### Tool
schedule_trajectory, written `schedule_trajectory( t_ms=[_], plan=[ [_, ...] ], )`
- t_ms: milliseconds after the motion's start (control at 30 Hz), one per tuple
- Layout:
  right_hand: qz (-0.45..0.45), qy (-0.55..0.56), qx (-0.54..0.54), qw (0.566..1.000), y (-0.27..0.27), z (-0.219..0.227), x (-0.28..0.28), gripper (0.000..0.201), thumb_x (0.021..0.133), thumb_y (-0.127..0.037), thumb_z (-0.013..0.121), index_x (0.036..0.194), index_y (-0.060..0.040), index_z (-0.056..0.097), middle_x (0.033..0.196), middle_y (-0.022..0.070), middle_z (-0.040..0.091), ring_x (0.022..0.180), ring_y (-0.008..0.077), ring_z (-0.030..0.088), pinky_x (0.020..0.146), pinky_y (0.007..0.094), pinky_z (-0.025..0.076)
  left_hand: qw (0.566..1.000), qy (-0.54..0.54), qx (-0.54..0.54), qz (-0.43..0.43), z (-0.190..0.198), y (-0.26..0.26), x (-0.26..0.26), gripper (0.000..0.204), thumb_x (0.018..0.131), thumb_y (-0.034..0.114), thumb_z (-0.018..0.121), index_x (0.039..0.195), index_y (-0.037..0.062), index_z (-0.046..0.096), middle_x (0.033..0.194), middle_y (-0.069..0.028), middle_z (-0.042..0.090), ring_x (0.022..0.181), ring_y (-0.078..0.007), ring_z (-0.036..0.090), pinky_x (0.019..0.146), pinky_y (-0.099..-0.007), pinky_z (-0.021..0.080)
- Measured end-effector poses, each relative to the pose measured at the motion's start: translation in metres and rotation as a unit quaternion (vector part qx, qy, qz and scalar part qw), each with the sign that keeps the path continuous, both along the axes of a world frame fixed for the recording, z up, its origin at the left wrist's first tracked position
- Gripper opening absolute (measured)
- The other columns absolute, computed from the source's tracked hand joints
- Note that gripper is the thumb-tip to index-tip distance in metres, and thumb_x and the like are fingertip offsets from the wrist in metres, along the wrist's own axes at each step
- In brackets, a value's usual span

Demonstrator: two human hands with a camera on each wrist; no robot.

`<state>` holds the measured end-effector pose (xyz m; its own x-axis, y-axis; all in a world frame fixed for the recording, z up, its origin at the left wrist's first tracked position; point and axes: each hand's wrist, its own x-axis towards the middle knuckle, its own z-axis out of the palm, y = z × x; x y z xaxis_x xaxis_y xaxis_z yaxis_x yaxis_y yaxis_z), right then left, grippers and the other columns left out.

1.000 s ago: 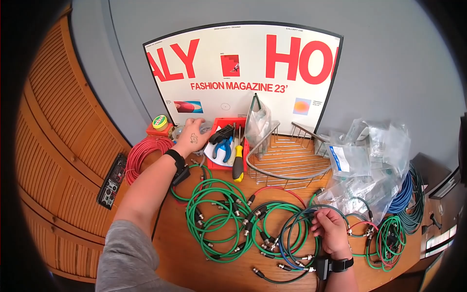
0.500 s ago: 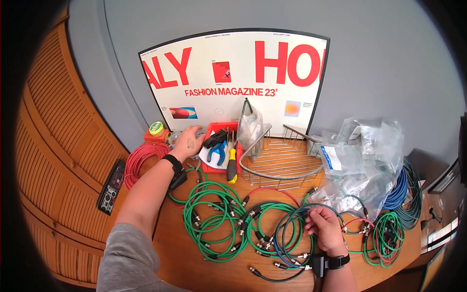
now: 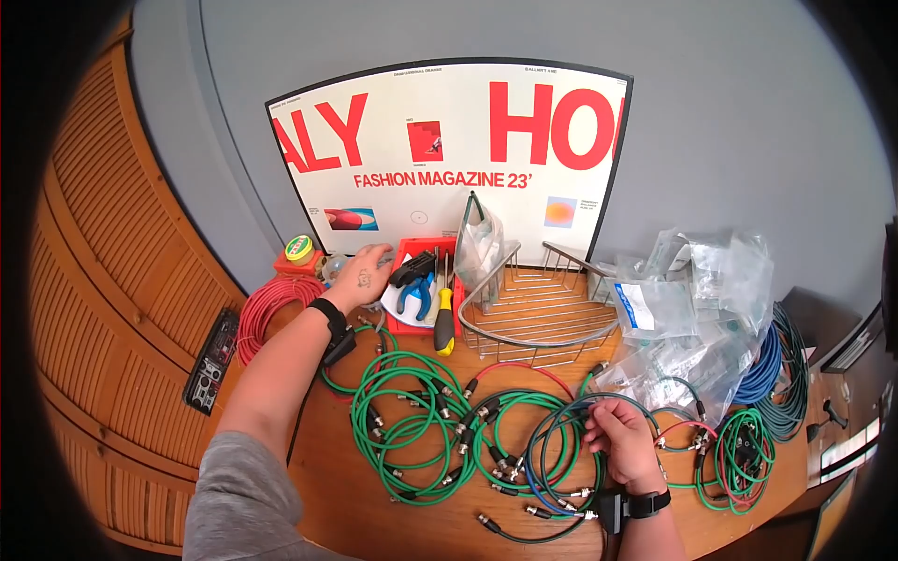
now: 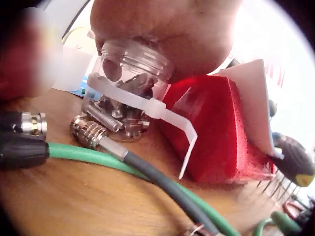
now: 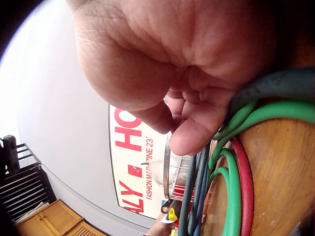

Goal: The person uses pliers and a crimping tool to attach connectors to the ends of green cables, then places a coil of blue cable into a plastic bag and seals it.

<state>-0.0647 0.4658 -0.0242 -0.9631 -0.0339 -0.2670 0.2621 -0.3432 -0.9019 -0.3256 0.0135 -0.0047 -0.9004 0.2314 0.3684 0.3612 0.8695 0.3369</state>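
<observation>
My left hand (image 3: 363, 278) reaches over a clear jar (image 4: 130, 61) of metal connectors (image 4: 106, 118), left of the red tool bin (image 3: 405, 323). In the left wrist view the palm covers part of the jar's mouth and the fingers are largely hidden. A white zip tie (image 4: 157, 109) crosses the jar's front, and a BNC cable end (image 4: 91, 132) lies before it. With curled fingers, my right hand (image 3: 629, 444) holds a coil of dark coaxial cable (image 3: 535, 435) with a blue strand, at the front right over the table.
Green cable coils (image 3: 360, 430) spread across the table (image 3: 327, 467). Pliers (image 3: 416, 294) and a screwdriver (image 3: 444, 323) sit in the bin. Behind stand a wire corner rack (image 3: 538, 323) and a poster (image 3: 440, 122). Plastic bags (image 3: 669, 309) and more coils lie right, a red cable coil (image 3: 271, 318) left.
The head view has shifted slightly, moving the scene a little left in the picture. Both hands stay at the same places, the left at the jar and the right at the dark coil.
</observation>
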Motion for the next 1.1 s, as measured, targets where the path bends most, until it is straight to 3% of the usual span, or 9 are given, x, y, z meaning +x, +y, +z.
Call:
schedule_trajectory(
  t_ms=[200, 333, 367, 400, 433, 533, 667, 833, 1100],
  plan=[
    [0.0, -0.002, 0.005, 1.0, 0.001, 0.0, 0.0, 0.014, 0.096, -0.015, 0.06, 0.103, -0.0024, 0.06, 0.084, 0.0041, 0.064, 0.068, 0.0117, 0.063, 0.057, 0.0219, 0.051, 0.995, -0.002, 0.035, 0.095, 0.016, 0.021, 0.021, 0.039, 0.091, 0.025, 0.055, 0.125, 0.0045, 0.054, 0.126, -0.0248, 0.053, 0.115, -0.0413, 0.053, 0.099, -0.0439, 0.044],
    [0.003, -0.008, 0.019, 1.0, -0.001, 0.002, 0.001, 0.015, 0.097, -0.016, 0.06, 0.103, -0.0034, 0.061, 0.085, 0.003, 0.064, 0.07, 0.0108, 0.062, 0.058, 0.0218, 0.051, 0.998, 0.037, -0.045, 0.018, -0.008, -0.003, 0.001, 0.034, 0.091, 0.021, 0.056, 0.121, 0.0046, 0.055, 0.124, -0.026, 0.051, 0.118, -0.0413, 0.051, 0.098, -0.045, 0.045],
    [0.008, -0.012, 0.024, 1.0, -0.001, 0.004, 0.002, 0.015, 0.097, -0.018, 0.06, 0.103, -0.0039, 0.061, 0.085, 0.0021, 0.063, 0.072, 0.0099, 0.061, 0.06, 0.0222, 0.051, 0.992, 0.101, -0.076, -0.013, -0.025, -0.015, -0.012, 0.031, 0.088, 0.02, 0.057, 0.112, 0.0013, 0.06, 0.123, -0.0239, 0.051, 0.121, -0.0409, 0.046, 0.099, -0.0465, 0.043],
    [0.011, -0.017, 0.024, 1.0, -0.003, 0.006, 0.002, 0.016, 0.097, -0.019, 0.059, 0.104, -0.0043, 0.061, 0.086, 0.0013, 0.063, 0.073, 0.0092, 0.06, 0.061, 0.0223, 0.05, 0.918, 0.177, -0.344, -0.086, -0.018, -0.021, -0.013, 0.029, 0.083, 0.02, 0.058, 0.102, -0.0024, 0.065, 0.122, -0.0218, 0.051, 0.119, -0.041, 0.043, 0.101, -0.0478, 0.04],
    [0.014, -0.013, 0.026, 0.999, -0.002, 0.004, 0.002, 0.017, 0.098, -0.02, 0.059, 0.104, -0.0042, 0.061, 0.086, 0.0006, 0.062, 0.073, 0.0087, 0.059, 0.062, 0.0224, 0.05, 0.916, 0.165, -0.354, -0.096, -0.008, -0.016, -0.007, 0.036, 0.079, 0.019, 0.062, 0.108, -0.0027, 0.061, 0.119, -0.0191, 0.051, 0.117, -0.0376, 0.043, 0.103, -0.0444, 0.038],
    [0.016, -0.003, 0.015, 1.0, -0.002, 0.004, 0.002, 0.018, 0.097, -0.019, 0.06, 0.106, -0.0038, 0.061, 0.086, -0.0003, 0.061, 0.072, 0.0079, 0.058, 0.062, 0.0217, 0.05, 0.999, 0.013, -0.045, 0.008, 0.007, 0.002, 0.0, 0.026, 0.086, 0.022, 0.06, 0.102, 0.001, 0.06, 0.109, -0.0239, 0.056, 0.108, -0.0396, 0.05, 0.092, -0.0445, 0.043],
    [0.017, -0.001, 0.015, 1.0, 0.001, 0.001, 0.002, 0.018, 0.097, -0.019, 0.059, 0.107, -0.0032, 0.061, 0.086, -0.0005, 0.061, 0.071, 0.007, 0.058, 0.062, 0.0213, 0.05, 0.993, -0.037, -0.112, 0.03, 0.024, -0.006, -0.016, 0.036, 0.085, 0.03, 0.067, 0.104, 0.0032, 0.054, 0.1, -0.0246, 0.058, 0.093, -0.0428, 0.056, 0.084, -0.0447, 0.046],
    [0.032, 0.021, 0.023, 0.999, 0.0, 0.002, 0.001, 0.018, 0.098, -0.02, 0.059, 0.106, -0.0039, 0.061, 0.085, -0.0013, 0.062, 0.07, 0.0061, 0.059, 0.061, 0.0203, 0.051, 0.991, -0.121, -0.054, -0.008, 0.04, 0.006, -0.013, 0.053, 0.081, 0.02, 0.069, 0.128, -0.0019, 0.054, 0.123, -0.0254, 0.059, 0.116, -0.0354, 0.056, 0.098, -0.0382, 0.044],
    [0.037, 0.022, 0.021, 0.999, 0.001, 0.0, 0.0, 0.017, 0.098, -0.019, 0.059, 0.105, -0.0038, 0.061, 0.086, -0.0009, 0.062, 0.07, 0.0063, 0.059, 0.061, 0.0205, 0.051, 0.985, -0.148, -0.076, -0.033, 0.046, 0.018, -0.002, 0.051, 0.079, 0.021, 0.069, 0.122, -0.0043, 0.058, 0.121, -0.0277, 0.06, 0.113, -0.0389, 0.058, 0.097, -0.0384, 0.044]
  ],
)
